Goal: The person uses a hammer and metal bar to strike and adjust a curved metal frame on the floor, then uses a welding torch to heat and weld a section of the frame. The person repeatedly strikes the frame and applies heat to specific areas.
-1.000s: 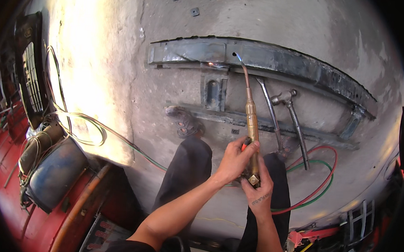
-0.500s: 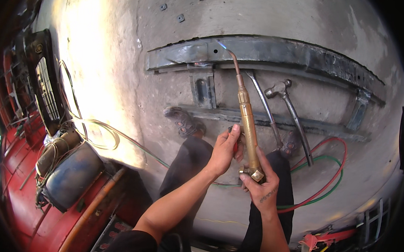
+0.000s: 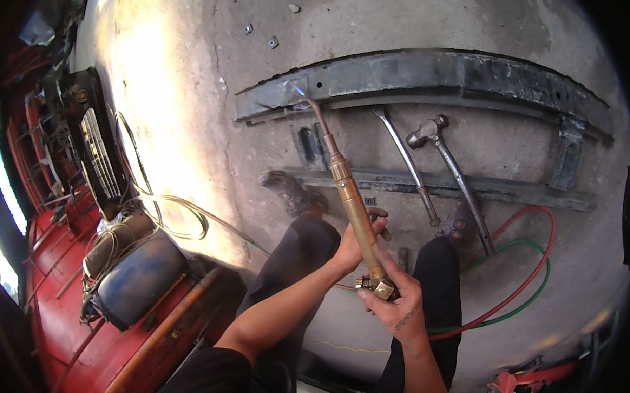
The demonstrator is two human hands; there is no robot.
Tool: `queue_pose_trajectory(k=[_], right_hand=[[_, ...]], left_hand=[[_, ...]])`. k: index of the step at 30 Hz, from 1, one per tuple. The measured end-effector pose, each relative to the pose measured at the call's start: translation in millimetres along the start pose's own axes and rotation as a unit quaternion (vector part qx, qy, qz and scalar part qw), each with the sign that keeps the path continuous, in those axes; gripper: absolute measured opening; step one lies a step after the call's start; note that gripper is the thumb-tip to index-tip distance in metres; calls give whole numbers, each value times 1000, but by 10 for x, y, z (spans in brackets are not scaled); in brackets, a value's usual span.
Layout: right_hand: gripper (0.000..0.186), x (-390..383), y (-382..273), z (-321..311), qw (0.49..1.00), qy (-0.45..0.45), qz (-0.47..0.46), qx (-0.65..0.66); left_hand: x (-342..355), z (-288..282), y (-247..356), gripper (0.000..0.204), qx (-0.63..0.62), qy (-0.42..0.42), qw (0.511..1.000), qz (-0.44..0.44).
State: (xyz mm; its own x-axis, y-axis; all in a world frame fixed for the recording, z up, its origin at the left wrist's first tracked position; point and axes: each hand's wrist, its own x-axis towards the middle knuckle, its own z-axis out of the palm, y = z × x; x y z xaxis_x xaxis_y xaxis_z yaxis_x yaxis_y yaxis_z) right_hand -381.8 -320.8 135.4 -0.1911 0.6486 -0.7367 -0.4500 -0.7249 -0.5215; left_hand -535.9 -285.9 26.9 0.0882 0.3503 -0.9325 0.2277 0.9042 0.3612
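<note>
My right hand (image 3: pixel 400 307) is closed round the lower end of a brass gas torch (image 3: pixel 353 200), beside its valve knobs. A small blue flame (image 3: pixel 298 90) burns at the bent tip, over the left part of a grey metal bumper beam (image 3: pixel 419 76) on the floor. Behind the torch's handle is my left hand (image 3: pixel 355 249), its fingers curled; the torch hides part of it, and what it holds is not clear. A ball-peen hammer (image 3: pixel 458 176) and a metal bar (image 3: pixel 406 160) lean across the beam's lower rail (image 3: pixel 372 179), both near my right knee.
Red and green hoses (image 3: pixel 549 238) loop on the floor at right. On the left stand a red metal body (image 3: pixel 61 284), a dark rounded tank (image 3: pixel 139 277) with coiled hose, and a black grille (image 3: pixel 96 141). Two small metal pieces (image 3: pixel 273 42) lie beyond the beam.
The torch has swung left, its flame moving from beside the beam's hole towards the beam's left end. My left hand has slipped further behind the torch. The view has shifted slightly.
</note>
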Motion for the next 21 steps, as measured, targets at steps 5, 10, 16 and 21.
queue_pose_trajectory(k=[5,10,16,21], right_hand=[[69,18,88,101,990,-46,-65,-114],[69,61,176,156,984,-62,-68,-153],[69,161,47,216,993,-13,18,-117],[78,227,-38,218,996,71,9,-62]], left_hand=[[10,31,-255,36,62,5,997,-47],[13,-54,-367,39,64,-14,997,-40],[62,-245,-533,32,39,61,993,93],[-38,-380,-19,28,-114,44,992,-33]])
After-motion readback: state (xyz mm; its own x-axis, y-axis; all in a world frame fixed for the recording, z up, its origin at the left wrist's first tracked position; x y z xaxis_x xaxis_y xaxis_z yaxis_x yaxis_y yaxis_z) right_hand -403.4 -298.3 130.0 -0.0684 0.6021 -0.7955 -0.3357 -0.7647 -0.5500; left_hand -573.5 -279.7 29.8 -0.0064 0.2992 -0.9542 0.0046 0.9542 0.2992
